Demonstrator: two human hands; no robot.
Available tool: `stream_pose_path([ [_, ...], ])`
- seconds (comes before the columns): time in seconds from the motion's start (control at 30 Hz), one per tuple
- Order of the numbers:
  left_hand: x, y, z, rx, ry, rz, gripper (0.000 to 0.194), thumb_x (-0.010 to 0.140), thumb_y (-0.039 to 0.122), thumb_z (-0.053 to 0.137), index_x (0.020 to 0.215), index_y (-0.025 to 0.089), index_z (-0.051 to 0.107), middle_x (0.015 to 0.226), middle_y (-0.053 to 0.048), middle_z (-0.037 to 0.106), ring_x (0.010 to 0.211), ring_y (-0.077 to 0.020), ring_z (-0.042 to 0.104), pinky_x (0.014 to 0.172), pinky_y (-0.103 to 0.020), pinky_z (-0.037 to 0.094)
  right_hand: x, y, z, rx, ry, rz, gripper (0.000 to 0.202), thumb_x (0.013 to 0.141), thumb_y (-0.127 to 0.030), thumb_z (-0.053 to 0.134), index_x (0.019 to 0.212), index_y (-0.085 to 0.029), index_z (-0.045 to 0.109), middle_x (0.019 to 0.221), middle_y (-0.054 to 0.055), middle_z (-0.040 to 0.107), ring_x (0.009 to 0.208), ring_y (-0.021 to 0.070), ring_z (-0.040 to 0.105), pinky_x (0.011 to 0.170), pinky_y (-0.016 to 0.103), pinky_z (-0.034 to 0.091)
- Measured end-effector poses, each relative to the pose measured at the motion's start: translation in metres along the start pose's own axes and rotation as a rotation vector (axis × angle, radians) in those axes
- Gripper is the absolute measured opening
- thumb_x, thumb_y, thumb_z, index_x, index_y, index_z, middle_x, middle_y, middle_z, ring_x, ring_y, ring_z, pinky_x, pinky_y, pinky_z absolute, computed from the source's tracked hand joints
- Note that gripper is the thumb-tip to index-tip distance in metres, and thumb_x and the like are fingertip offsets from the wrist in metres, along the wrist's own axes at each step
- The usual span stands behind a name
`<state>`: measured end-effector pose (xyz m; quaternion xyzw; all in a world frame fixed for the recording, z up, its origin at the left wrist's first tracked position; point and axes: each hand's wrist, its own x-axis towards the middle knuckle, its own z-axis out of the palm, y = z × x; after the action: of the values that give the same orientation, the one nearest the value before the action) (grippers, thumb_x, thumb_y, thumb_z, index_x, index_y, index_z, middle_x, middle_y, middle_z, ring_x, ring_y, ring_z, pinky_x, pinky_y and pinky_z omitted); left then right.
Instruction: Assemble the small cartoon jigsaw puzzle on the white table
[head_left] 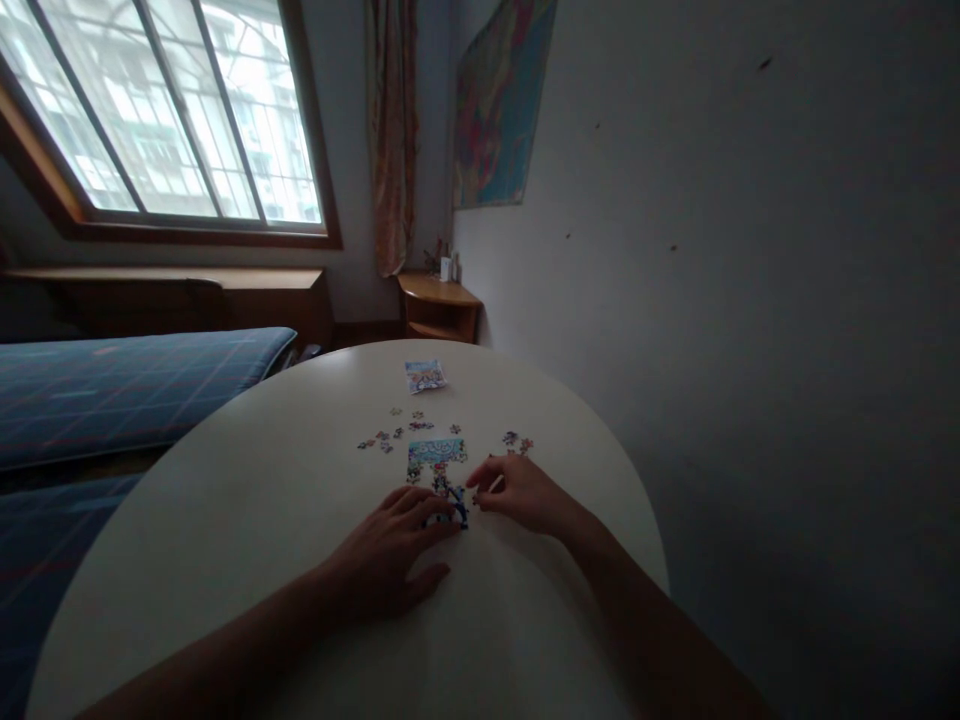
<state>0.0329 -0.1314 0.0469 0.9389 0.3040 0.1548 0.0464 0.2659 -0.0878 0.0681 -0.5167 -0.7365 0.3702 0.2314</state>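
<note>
A partly assembled jigsaw puzzle (pixel 437 451) lies on the white round table (pixel 300 500), with a joined blue patterned strip along its top and gaps in its middle. My left hand (pixel 401 530) rests flat over the lower left of the puzzle, fingers stretched out and covering part of it. At the puzzle's right edge, my right hand (pixel 517 490) is curled, thumb and index finger around a small dark puzzle piece (pixel 475 500), mostly hidden. Loose puzzle pieces (pixel 385 436) are scattered beyond the left hand. More loose pieces (pixel 511 438) lie just beyond the right hand.
A small printed picture sheet (pixel 425 376) lies toward the table's far edge. To the left is a blue plaid mattress (pixel 135 380). A wooden corner stand (pixel 439 292) is behind the table, and a bare wall (pixel 712 350) runs along the right.
</note>
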Motion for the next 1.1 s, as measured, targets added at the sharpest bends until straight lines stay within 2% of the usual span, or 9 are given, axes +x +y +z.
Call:
stream_pose_path([
  [0.13, 0.000, 0.000, -0.001, -0.016, -0.006, 0.004, 0.042, 0.085, 0.029, 0.058, 0.128, 0.028, 0.058, 0.129, -0.004, 0.060, 0.119, -0.0262, 0.050, 0.106, -0.046, 0.039, -0.002, 0.003, 0.001, 0.102, -0.117, 0.040, 0.019, 0.073, -0.026, 0.068, 0.085, -0.014, 0.077, 0.068, 0.005, 0.071, 0.060, 0.0128, 0.062, 0.057, 0.022, 0.045],
  [0.27, 0.001, -0.002, -0.001, -0.048, -0.008, 0.004, 0.046, 0.085, 0.028, 0.059, 0.131, 0.030, 0.056, 0.129, -0.004, 0.059, 0.119, -0.0260, 0.051, 0.105, -0.045, 0.040, 0.000, 0.007, 0.001, 0.094, -0.172, 0.007, 0.021, 0.071, -0.030, 0.071, 0.084, -0.015, 0.079, 0.074, 0.005, 0.074, 0.063, 0.0133, 0.062, 0.059, 0.022, 0.044],
  [0.53, 0.003, -0.002, -0.003, -0.076, -0.029, 0.012, 0.049, 0.085, 0.026, 0.058, 0.133, 0.031, 0.054, 0.128, -0.004, 0.059, 0.116, -0.0256, 0.054, 0.104, -0.046, 0.041, 0.000, 0.011, 0.007, -0.064, -0.139, -0.002, 0.019, 0.069, -0.028, 0.070, 0.082, -0.018, 0.080, 0.073, 0.003, 0.075, 0.067, 0.0153, 0.065, 0.058, 0.022, 0.041],
  [1.1, 0.004, -0.002, -0.004, -0.083, -0.027, 0.014, 0.048, 0.084, 0.029, 0.059, 0.132, 0.030, 0.055, 0.129, -0.004, 0.058, 0.116, -0.0260, 0.054, 0.104, -0.045, 0.041, 0.000, 0.006, 0.010, -0.166, -0.099, 0.059, 0.015, 0.067, -0.027, 0.070, 0.077, -0.018, 0.078, 0.072, 0.003, 0.074, 0.066, 0.0146, 0.065, 0.058, 0.022, 0.041],
])
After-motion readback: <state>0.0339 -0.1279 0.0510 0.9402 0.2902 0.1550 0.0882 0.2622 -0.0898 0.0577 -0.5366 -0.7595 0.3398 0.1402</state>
